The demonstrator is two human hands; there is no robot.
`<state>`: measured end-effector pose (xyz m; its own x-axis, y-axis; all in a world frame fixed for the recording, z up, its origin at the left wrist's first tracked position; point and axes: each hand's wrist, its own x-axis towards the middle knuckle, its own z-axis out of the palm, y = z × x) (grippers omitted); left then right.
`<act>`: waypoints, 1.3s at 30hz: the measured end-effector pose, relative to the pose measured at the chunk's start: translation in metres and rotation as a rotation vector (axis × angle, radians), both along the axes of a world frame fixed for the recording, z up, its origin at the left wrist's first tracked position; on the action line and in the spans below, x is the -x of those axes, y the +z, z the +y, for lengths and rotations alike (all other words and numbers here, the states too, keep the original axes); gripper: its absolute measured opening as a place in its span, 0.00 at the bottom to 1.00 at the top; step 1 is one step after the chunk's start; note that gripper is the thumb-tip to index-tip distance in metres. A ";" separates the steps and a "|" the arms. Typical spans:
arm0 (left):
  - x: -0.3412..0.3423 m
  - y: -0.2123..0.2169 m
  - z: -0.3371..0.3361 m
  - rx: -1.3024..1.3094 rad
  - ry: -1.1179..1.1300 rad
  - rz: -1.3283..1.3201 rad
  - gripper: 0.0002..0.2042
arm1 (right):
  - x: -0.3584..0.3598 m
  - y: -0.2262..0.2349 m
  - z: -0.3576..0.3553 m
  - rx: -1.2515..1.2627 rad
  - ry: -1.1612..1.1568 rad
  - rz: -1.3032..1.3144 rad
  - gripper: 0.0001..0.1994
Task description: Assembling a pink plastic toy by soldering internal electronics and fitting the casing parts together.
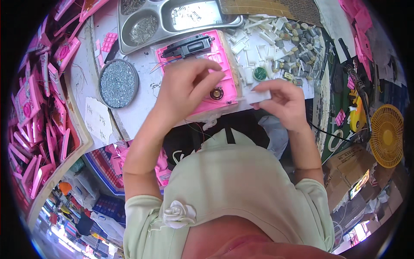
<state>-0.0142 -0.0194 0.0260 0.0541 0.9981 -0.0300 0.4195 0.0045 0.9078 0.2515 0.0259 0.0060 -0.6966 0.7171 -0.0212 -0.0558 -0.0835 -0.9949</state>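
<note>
The left hand (185, 86) rests on a pink case (217, 73) in the middle of the bench (142, 99), fingers curled loosely, gripping nothing that shows. A black part (189, 45) lies on the case's far end, a small round speaker (216, 93) near its right edge. The right hand (284, 101), just right of the case, pinches a white piece (258, 96). A round tin of screws (117, 83) sits left; a steel tray (172, 19) lies far.
</note>
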 end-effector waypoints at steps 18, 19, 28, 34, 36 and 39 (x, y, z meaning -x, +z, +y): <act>-0.017 -0.004 0.043 -0.136 -0.565 0.998 0.05 | -0.009 -0.002 0.013 -0.007 -0.176 -0.067 0.17; -0.016 -0.007 0.040 -0.167 -0.508 0.945 0.05 | -0.008 -0.002 0.013 -0.029 -0.180 -0.087 0.17; 0.005 -0.023 -0.005 -0.149 0.178 0.147 0.06 | 0.015 -0.006 0.026 -0.515 -0.121 -0.364 0.14; 0.008 -0.042 -0.027 -0.034 0.371 -0.168 0.03 | 0.045 0.003 0.041 -0.920 0.027 -0.405 0.13; 0.007 -0.041 -0.026 -0.070 0.369 -0.127 0.04 | 0.052 0.005 0.041 -0.982 0.055 -0.423 0.12; 0.006 -0.044 -0.024 -0.098 0.352 -0.089 0.04 | 0.062 0.009 0.044 -1.061 0.120 -0.411 0.10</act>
